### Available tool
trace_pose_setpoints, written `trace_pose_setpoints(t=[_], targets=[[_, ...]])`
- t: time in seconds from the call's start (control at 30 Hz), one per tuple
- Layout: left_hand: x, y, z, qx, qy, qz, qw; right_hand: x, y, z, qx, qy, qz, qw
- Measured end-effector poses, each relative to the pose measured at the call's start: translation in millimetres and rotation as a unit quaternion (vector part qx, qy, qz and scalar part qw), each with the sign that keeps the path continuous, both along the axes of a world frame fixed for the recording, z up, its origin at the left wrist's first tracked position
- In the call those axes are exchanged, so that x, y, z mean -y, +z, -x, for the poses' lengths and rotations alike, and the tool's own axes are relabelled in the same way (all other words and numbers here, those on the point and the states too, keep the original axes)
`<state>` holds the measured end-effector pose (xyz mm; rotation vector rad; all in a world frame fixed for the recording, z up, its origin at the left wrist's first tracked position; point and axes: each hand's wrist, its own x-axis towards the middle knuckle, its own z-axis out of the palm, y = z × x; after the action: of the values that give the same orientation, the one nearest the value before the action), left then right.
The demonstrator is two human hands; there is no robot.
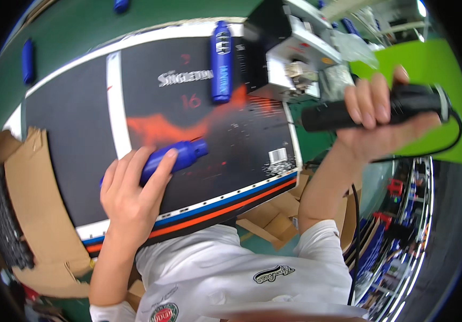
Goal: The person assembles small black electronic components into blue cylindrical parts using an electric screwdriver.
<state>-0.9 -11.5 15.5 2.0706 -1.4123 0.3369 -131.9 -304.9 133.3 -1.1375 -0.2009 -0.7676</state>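
My left hand is wrapped round a blue tube-shaped body with a narrower neck, lying slanted on a dark printed board. The neck points to the right. My right hand grips a black corded electric screwdriver, held up to the right of the board. Its thin bit, slightly blurred, points left toward the board. A second blue body with several slots near its top lies farther back on the board, touched by neither hand.
A black-and-white open box with small parts stands at the back right. More blue bodies lie on the green surface at the far left. Torn cardboard is at the left edge, and a cardboard box sits below the board.
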Motion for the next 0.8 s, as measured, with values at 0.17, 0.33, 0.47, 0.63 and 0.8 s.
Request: trace_pose_setpoints(t=[0.17, 0.33, 0.47, 0.63, 0.8], targets=[[-5.9, -10.3, -5.2, 0.024, -0.005, 0.000, 1.000, -50.9, -13.3, -24.6, 0.032, 0.114, 0.075, 0.990], [-10.6, -13.0, -4.3, 0.020, 0.004, -0.005, 1.000, -70.3, -21.1, -48.1, 0.051, 0.191, 0.119, 0.973], [-10.7, -17.6, -5.1, 0.030, -0.004, 0.019, 0.999, -78.4, -18.4, -48.0, 0.011, 0.212, 0.154, 0.965], [-12.6, -15.3, -5.0, 0.012, 0.000, 0.020, 1.000, -89.2, -26.0, -45.3, 0.007, 0.177, 0.168, 0.970], [-12.1, -14.4, -4.2, 0.006, 0.000, 0.027, 1.000, -106.3, -29.3, -53.1, 0.029, 0.157, 0.172, 0.972]])
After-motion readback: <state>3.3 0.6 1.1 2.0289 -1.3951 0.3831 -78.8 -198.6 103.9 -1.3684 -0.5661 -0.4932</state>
